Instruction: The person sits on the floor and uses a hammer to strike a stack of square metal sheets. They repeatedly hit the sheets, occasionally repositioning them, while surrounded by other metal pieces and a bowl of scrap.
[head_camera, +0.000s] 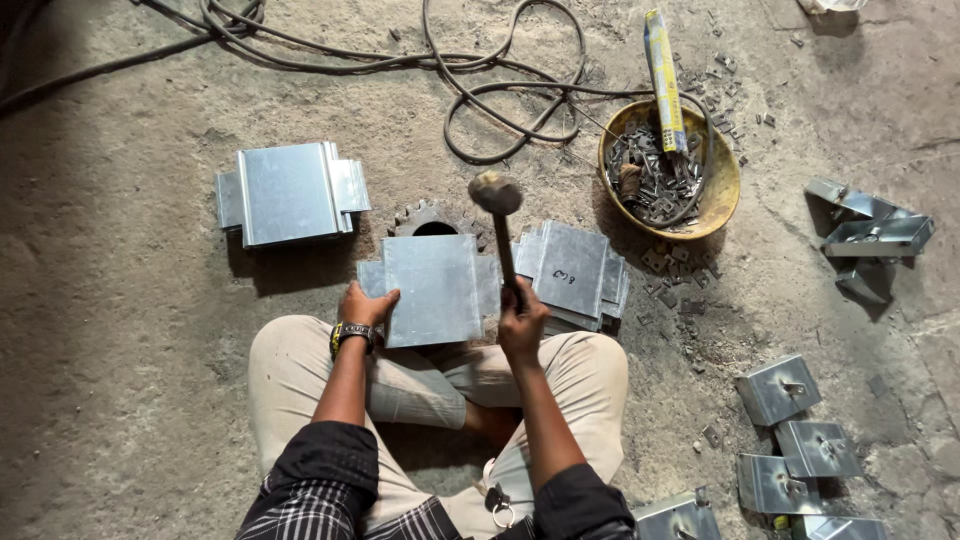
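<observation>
Fingers of the right hand (522, 322) wrap a hammer (497, 194); left hand (366, 305) pins a metal sheet (432, 288) hiding a gear (432, 217).

Seen from above, the person wore light beige trousers, creased at the knees and dusty in places. Upper garment: a dark shirt with a fine pale check, sleeves pushed up and bunched above the elbows, forearms bare. The left hand (367, 303) carried at its wrist a black-strapped wristwatch with yellow accents (350, 334). The right hand (522, 322) was bare, without ring or band. A small metal key ring (499, 505) hung at the waist.
</observation>
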